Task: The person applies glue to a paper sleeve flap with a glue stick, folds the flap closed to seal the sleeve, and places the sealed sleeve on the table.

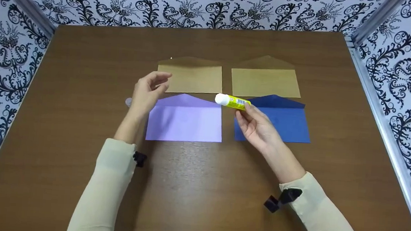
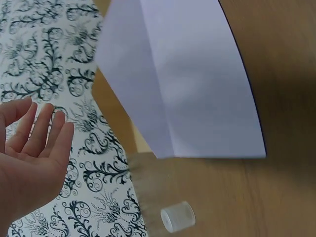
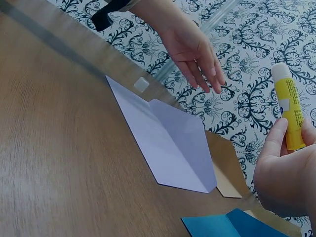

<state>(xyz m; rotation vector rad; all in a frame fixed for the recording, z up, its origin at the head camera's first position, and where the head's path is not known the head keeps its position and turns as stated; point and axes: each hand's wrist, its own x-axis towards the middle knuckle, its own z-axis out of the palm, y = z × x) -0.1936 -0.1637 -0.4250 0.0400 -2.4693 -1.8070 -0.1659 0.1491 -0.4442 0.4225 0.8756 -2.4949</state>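
My right hand (image 1: 259, 129) pinches a yellow glue stick (image 1: 238, 102) between thumb and fingers, above the blue envelope (image 1: 281, 125). Its white end points left, toward the lilac envelope (image 1: 184, 125). My left hand (image 1: 148, 91) is raised over the lilac envelope's left side, with its fingers loosely bent and nothing in them. Beside that envelope a translucent cap (image 2: 177, 217) lies on the table; my left hand partly hides it in the head view. The lilac and blue envelopes both lie with their pointed flaps unfolded away from me.
Behind these lie two tan envelopes, one at left (image 1: 197, 79) and one at right (image 1: 266, 83), also with flaps unfolded. All rest on a brown wooden table (image 1: 184, 194). Black-and-white patterned panels (image 1: 184, 7) stand around its back and sides.
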